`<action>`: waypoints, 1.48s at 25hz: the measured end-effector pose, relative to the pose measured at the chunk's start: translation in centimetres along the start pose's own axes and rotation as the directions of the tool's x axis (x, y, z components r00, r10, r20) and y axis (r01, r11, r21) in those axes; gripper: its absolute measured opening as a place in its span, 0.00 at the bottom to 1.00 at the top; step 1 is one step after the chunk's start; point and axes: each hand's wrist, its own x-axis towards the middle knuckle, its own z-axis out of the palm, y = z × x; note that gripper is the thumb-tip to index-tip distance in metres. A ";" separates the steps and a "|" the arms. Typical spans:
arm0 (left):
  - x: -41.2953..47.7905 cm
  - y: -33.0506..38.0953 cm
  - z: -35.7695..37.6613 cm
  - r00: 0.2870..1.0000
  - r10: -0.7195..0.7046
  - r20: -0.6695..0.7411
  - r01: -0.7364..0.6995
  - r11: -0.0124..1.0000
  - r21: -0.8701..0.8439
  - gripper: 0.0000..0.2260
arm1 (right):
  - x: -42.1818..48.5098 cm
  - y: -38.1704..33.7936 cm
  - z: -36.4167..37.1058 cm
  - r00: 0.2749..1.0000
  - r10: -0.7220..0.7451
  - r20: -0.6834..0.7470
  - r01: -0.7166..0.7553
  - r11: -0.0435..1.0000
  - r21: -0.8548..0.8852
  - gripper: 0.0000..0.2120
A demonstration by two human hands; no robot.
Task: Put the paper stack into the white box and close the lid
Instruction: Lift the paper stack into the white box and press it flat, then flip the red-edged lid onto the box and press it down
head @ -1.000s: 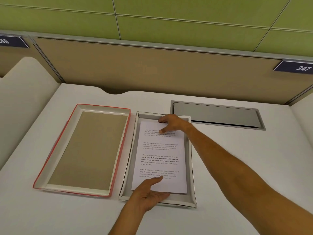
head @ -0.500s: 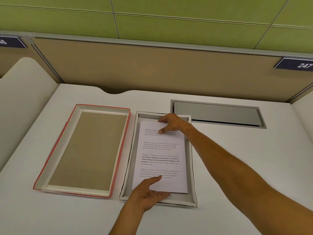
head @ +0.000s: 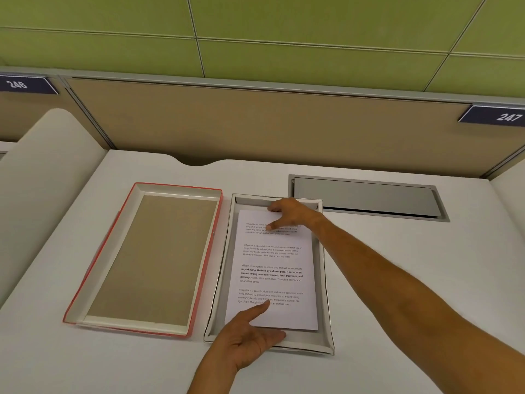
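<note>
The paper stack (head: 272, 268), white sheets with printed text, lies flat inside the shallow white box (head: 324, 294) in the middle of the desk. My right hand (head: 287, 213) grips the stack's far edge, thumb pressed on top of the page. My left hand (head: 250, 335) holds the near edge at the box's front wall, thumb on the paper and fingers under or along the edge. The red-rimmed lid (head: 145, 257) rests upside down just left of the box, its brown inside facing up.
A grey metal cable hatch (head: 366, 199) is set into the white desk (head: 412, 282) behind and right of the box. A tan partition panel (head: 270, 123) closes off the back; curved white dividers stand on both sides.
Both hands keep their hold on the paper; the stack has settled slightly lower in the box. The lid has not moved.
</note>
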 end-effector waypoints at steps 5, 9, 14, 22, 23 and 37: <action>-2.9 2.1 -0.5 0.990 0.140 -0.024 -0.134 0.977 0.163 0.18 | -1.2 -2.0 -0.4 0.998 -0.029 -0.055 0.035 0.992 0.121 0.37; -4.4 8.8 -2.9 0.687 0.714 -0.132 -0.591 0.656 0.469 0.06 | -2.8 -6.1 2.0 0.981 0.000 -0.192 0.062 0.945 0.320 0.35; -5.2 17.7 -8.6 0.066 0.997 0.036 -0.133 -0.027 0.991 0.16 | -4.4 -12.9 8.1 0.931 0.271 -0.244 0.042 0.585 0.810 0.30; -6.0 23.3 -17.1 0.077 0.973 -0.216 0.413 0.166 0.896 0.25 | -4.7 -18.7 14.4 0.939 0.283 -0.195 -0.126 0.810 0.573 0.09; -6.2 23.3 -17.5 0.099 0.960 -0.261 0.403 0.202 0.893 0.22 | -4.6 -19.0 14.9 0.947 0.269 -0.177 -0.147 0.852 0.503 0.09; -13.8 22.7 -14.2 0.133 0.948 -0.291 0.114 0.277 0.954 0.13 | -5.5 -19.2 14.9 0.958 0.164 -0.236 -0.086 0.947 0.311 0.16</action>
